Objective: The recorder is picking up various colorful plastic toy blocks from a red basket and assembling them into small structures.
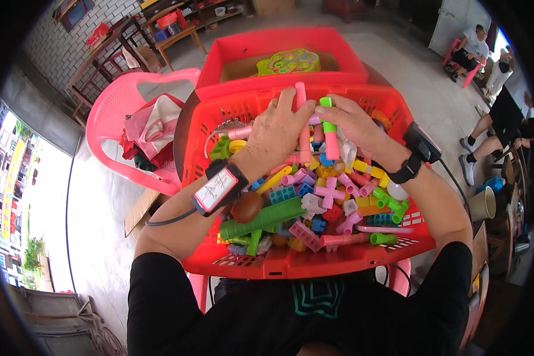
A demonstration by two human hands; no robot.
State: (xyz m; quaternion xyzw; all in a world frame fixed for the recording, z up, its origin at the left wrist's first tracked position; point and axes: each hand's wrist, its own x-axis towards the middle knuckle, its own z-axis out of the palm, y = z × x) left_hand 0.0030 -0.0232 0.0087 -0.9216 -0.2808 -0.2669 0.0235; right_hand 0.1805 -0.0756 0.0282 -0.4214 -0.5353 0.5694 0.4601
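Over the far half of a red plastic basket (261, 270), my left hand (282, 127) is closed round a pink toy tube (304, 145) that stands nearly upright in the picture. Close beside it, my right hand (353, 121) grips a green-and-pink toy tube (328, 127), green at the far end and pink at the near end. The two tubes are apart. Below my hands the basket is full of loose plastic building pieces: a long green bar (264, 218), a pink cross-shaped connector (329, 193), a brown egg-shaped piece (247, 206) and green pipe joints (391, 204).
Behind the basket stands a red box (344, 53) with a green-yellow toy (288, 62) in it. A pink chair (110, 113) with clothes on it is at left. People sit and stand at far right, one on a pink chair (470, 74). Cables run from both wrist devices.
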